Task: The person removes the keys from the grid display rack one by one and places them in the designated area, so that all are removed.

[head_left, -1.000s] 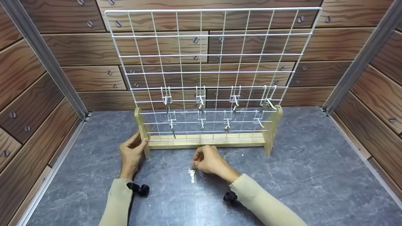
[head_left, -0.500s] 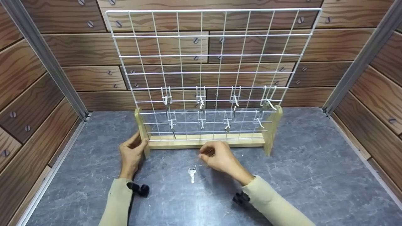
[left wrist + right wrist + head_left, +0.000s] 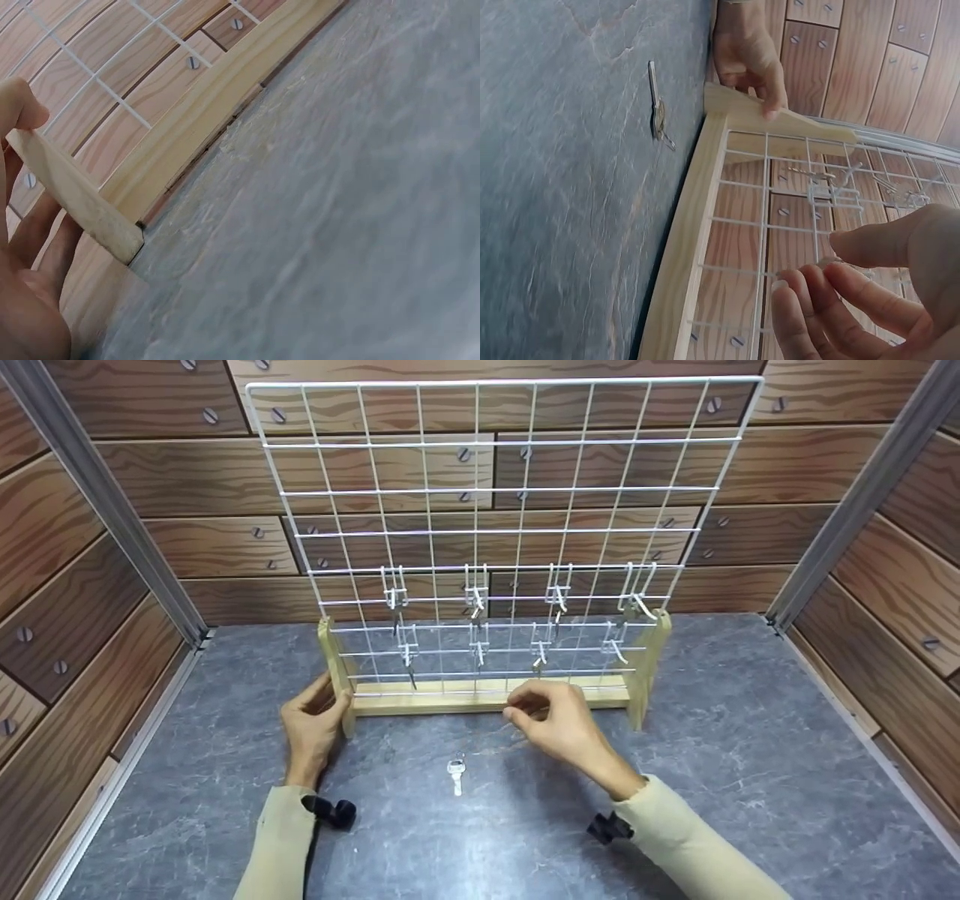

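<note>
My left hand (image 3: 311, 724) grips the left wooden upright of a display stand, thumb in front and fingers behind; in the left wrist view the thumb and fingers straddle the upright (image 3: 82, 199). A silver key (image 3: 457, 778) with a small ring lies on the grey tabletop in front of the stand, also visible in the right wrist view. My right hand (image 3: 559, 724) is raised to the right of that key, before the stand's wooden base bar (image 3: 427, 703). Its fingers are loosely bent, with a gap showing between thumb and fingertips (image 3: 787, 296) and no key visibly held.
A white wire grid (image 3: 495, 491) rises from the stand. Two rows of metal hooks (image 3: 616, 651) are clipped to its lower part, and several carry keys (image 3: 412, 676). Wood-patterned panels (image 3: 892, 600) with metal posts (image 3: 105, 495) enclose the back and sides.
My right hand has drawn away from the key on the tabletop, moving right and slightly up toward the grid. The key stays where it lay. My left hand keeps its hold on the upright.
</note>
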Tool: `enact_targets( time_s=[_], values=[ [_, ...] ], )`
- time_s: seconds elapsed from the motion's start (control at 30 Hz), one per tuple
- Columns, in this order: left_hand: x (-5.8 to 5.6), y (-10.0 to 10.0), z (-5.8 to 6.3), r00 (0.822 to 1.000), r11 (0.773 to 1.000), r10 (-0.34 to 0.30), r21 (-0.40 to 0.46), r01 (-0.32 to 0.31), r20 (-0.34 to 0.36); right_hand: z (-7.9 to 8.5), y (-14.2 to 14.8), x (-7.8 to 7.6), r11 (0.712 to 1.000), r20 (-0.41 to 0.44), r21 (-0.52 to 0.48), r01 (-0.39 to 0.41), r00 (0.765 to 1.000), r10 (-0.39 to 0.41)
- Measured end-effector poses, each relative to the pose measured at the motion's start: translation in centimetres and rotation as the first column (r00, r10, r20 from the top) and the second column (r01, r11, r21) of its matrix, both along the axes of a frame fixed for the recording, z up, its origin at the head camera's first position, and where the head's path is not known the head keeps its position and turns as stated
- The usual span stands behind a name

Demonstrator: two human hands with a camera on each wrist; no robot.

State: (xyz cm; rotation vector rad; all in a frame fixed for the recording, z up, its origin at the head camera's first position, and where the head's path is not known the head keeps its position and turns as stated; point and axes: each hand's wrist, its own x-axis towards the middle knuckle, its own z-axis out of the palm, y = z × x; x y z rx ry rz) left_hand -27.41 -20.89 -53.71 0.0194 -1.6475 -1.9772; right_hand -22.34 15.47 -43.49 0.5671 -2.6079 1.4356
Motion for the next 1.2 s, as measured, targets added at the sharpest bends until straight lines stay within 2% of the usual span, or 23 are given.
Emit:
enact_targets(
  time_s=[0.23, 0.5, 1.2],
  values=[
    [-0.1, -0.2, 0.2, 0.999, 0.996, 0.036, -0.081, -0.037, -0.014, 0.3, 1.4, -0.4, 0.994, -0.060, -0.067, 0.091, 0.994, -0.095],
    [0.0, -0.2, 0.2, 1.000, 0.997, 0.016, -0.070, -0.016, -0.006, 0.1, 2.5, -1.1, 0.970, -0.100, -0.165, 0.176, 0.976, -0.194],
    [0.1, 0.0, 0.0, 1.000, 0.998, 0.022, -0.060, -0.023, -0.021, -0.5, 3.1, -3.1, 0.948, -0.132, -0.214, 0.237, 0.954, -0.268]
  ],
)
